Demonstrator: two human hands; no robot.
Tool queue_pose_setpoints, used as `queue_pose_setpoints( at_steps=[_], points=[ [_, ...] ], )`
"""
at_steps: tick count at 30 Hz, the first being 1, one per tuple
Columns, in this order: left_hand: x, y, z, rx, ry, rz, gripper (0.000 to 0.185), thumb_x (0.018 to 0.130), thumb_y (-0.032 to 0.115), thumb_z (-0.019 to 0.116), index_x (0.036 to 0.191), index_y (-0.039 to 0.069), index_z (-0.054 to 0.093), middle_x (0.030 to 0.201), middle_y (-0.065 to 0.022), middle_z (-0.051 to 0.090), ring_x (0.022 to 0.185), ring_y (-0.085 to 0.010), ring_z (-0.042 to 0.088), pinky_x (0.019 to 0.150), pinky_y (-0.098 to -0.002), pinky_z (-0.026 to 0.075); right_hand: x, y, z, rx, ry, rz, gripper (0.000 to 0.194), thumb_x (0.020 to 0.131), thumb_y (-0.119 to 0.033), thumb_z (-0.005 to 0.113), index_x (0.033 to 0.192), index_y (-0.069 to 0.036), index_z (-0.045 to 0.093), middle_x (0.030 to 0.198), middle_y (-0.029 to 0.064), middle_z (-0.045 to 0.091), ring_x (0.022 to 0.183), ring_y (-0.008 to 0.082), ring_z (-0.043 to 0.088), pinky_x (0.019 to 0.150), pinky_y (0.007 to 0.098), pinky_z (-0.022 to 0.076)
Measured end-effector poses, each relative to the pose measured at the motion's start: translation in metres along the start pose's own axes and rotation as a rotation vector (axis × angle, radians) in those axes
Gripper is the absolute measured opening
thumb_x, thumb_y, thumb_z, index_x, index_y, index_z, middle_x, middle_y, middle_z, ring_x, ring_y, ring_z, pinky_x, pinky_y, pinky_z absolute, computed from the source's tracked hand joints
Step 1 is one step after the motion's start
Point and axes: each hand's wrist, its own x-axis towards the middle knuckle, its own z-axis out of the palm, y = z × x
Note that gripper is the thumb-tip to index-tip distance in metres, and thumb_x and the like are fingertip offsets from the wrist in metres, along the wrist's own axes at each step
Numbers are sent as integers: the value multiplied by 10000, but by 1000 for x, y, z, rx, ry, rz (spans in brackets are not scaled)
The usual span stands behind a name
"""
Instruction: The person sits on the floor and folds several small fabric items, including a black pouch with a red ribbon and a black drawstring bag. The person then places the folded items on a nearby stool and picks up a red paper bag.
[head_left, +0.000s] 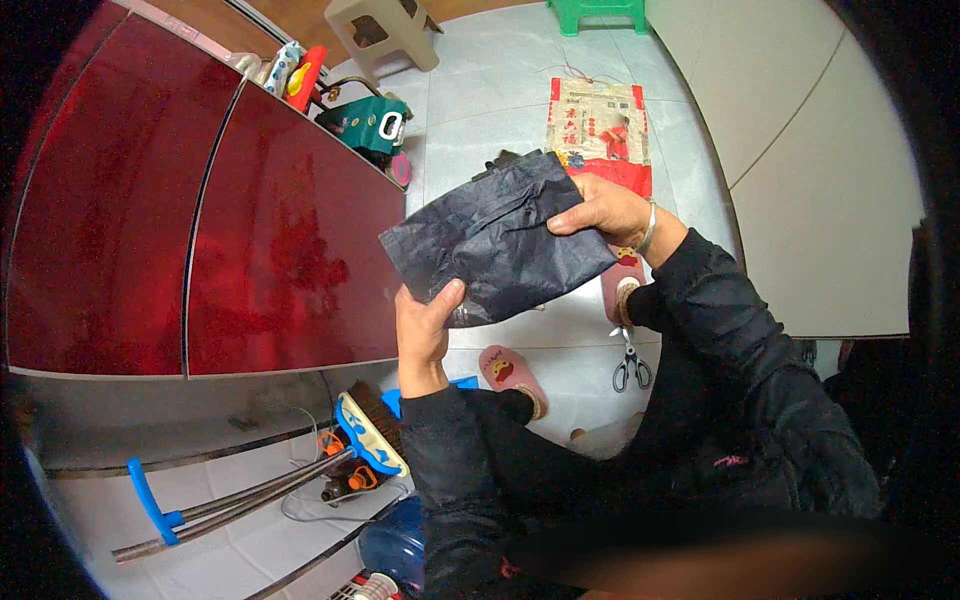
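Note:
Between my two hands is a piece of folded black fabric (502, 240), perhaps a flat cloth bag, held up above the tiled floor. My left hand (424, 330) grips its lower left edge, thumb on top. At the upper right side, my right hand (607, 214) pinches it with the thumb across the front; a bracelet (649, 225) circles that wrist. The fingers of both hands are mostly hidden behind the fabric. Some dark material (504, 159) sticks out past its far edge.
A printed woven sack (600, 127) lies on the floor ahead. Scissors (631, 361) rest near my slippered foot. Red glossy cabinets (292, 240) stand left, a pale cabinet (832, 217) right. A broom (367, 435) and a blue water bottle (394, 541) are lower left; stools (386, 41) stand ahead.

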Motion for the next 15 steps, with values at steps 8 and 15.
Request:
queue_pose_setpoints(
  at_steps=[8, 15],
  points=[
    [2, -18, -13, -236, -7, 1, 257, 828, -6, 552, 1079, -29, 602, 987, -129, 653, 839, -206, 639, 758, -311, 527, 4, 9, -5, 140, 10, -33, 312, 737, -15, 635, 1047, 22, 633, 957, 70, 673, 834, 166, 651, 793, 289, 519],
    [9, -21, -10, -635, -139, -27, 152, 815, -65, 415, 815, 5, 551, 972, -187, 643, 832, -263, 644, 732, -343, 543, 9, 17, -12, 429, -30, -109, 201, 758, -30, 608, 954, -8, 648, 978, 78, 654, 881, 178, 634, 809, 291, 511]
  ],
)
